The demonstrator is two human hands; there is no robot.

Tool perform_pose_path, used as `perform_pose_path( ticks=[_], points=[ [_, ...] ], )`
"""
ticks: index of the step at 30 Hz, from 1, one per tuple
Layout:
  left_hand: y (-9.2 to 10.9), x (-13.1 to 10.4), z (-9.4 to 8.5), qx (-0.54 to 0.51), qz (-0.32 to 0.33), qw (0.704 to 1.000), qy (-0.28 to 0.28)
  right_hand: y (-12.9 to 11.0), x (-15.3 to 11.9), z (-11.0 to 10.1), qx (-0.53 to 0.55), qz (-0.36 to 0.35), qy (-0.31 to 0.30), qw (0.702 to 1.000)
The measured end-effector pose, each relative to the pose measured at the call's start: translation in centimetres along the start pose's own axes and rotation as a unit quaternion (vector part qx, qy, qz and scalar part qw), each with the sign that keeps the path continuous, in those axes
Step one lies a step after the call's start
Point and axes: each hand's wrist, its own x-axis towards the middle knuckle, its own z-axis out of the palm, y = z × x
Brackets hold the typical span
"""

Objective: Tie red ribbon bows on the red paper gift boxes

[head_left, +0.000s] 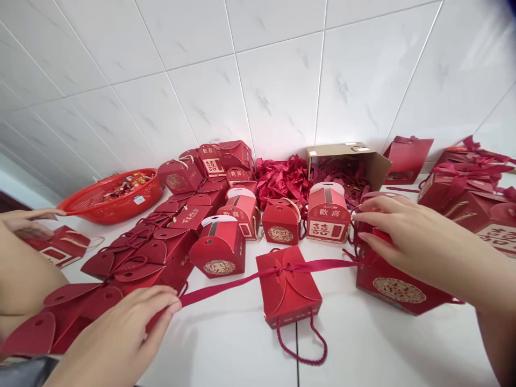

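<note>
A small red gift box (288, 287) with a twisted cord handle sits in front of me on the white table. A dark red ribbon (237, 280) is knotted across its top flaps and stretches out to both sides. My left hand (124, 328) pinches the ribbon's left end between thumb and fingers. On the other side, my right hand (391, 228) has its fingers bent together at the ribbon's right end, where the red box behind blurs the exact grip. That larger red box (403, 279) with a gold round emblem is just below my right hand.
Several red boxes (177, 215) crowd the left and centre. A red basket (121, 204) holds wrapped sweets. Loose ribbons (282, 180) lie beside a cardboard box (377, 166) by the tiled wall. Ribboned boxes (463, 188) stand right. Another person's hand (30, 221) touches the basket.
</note>
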Motion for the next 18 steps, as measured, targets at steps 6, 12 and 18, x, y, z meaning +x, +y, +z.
perform_pose_path(
  ticks=[6,12,18],
  points=[
    [6.3,1.0,-0.4,-0.113,0.129,0.985,0.036,-5.5,1.3,-0.1,0.127,0.006,-0.087,0.988],
    [11.7,3.9,2.3,-0.277,0.129,0.951,-0.048,-7.4,1.2,1.9,0.274,0.019,-0.230,0.934],
    [11.6,3.9,3.6,-0.315,0.121,0.940,-0.041,-7.8,1.2,2.2,0.328,0.015,-0.271,0.905]
  ],
)
